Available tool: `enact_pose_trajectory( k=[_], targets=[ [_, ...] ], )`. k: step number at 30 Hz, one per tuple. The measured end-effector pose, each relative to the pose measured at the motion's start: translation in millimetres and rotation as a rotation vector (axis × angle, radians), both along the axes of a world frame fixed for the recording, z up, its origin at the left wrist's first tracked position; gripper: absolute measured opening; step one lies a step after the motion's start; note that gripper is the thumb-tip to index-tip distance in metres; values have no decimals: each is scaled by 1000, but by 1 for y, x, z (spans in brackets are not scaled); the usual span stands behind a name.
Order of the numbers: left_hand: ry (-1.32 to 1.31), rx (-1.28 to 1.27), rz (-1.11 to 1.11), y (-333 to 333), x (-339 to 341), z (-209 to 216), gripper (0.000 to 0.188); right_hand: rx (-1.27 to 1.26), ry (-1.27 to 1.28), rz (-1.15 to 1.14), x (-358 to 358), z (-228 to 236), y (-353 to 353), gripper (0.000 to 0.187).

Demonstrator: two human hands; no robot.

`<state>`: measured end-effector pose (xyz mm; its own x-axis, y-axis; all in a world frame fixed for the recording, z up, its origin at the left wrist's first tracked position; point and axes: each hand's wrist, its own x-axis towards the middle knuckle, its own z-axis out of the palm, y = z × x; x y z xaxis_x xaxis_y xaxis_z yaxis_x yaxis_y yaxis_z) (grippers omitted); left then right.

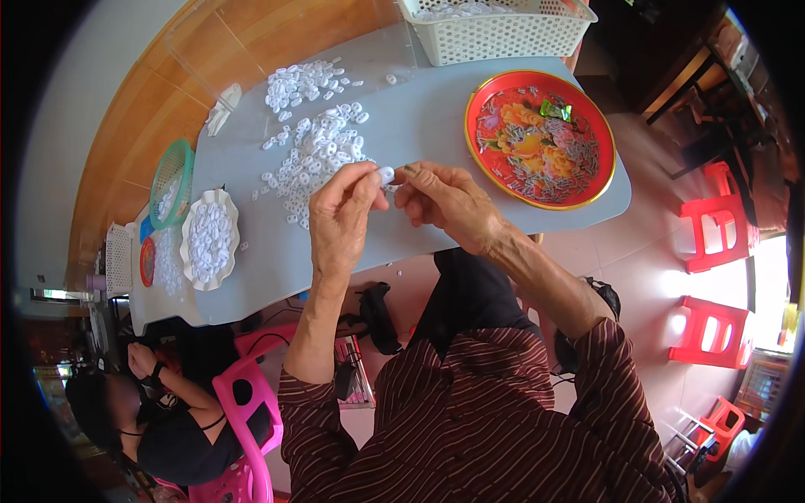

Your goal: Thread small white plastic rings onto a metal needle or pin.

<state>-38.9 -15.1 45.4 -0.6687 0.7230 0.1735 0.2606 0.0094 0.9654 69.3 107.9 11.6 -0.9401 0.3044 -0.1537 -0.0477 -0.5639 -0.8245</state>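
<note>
Over the front of a grey table, my two hands meet. Between thumb and fingers, my left hand pinches a small white plastic piece with dark holes. The fingertips of my right hand are pinched together right beside that piece; what they hold, if anything, is too small to make out. Just beyond my left hand spreads a loose pile of similar white pieces. To the right sits a round red tray with a flower pattern, bearing many small metal pins and a green wrapped packet.
A white perforated basket stands at the far edge. On the left are a scalloped dish of white pieces and a green basket. Another person sits at lower left by a pink chair. Red stools stand at right.
</note>
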Motion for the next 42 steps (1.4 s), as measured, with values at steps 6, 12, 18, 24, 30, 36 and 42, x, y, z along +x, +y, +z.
enact_pose_trajectory(
  k=[6, 12, 18, 24, 30, 36, 42],
  targets=[
    [672, 73, 0, 2, 11, -2, 14, -310, 108, 32, 1, 0, 3, 26],
    [414, -20, 84, -2, 16, -5, 11, -213, 141, -113, -1, 1, -5, 18],
    [456, -49, 62, 2, 15, -2, 9, -38, 98, -177, -1, 1, -14, 20],
    [396, -119, 51, 0, 11, 4, 15, -25, 31, -145, 1, 2, -12, 20],
    [235, -140, -6, 2, 8, 3, 19, 6, -8, -143, 2, 1, -9, 21],
    [198, -106, -57, 6, 4, 1, 27, 176, 18, -144, -2, 11, -4, 20],
    [119, -12, 69, -5, 5, -15, 34, 463, 22, -322, -26, 33, 50, 19]
  ],
)
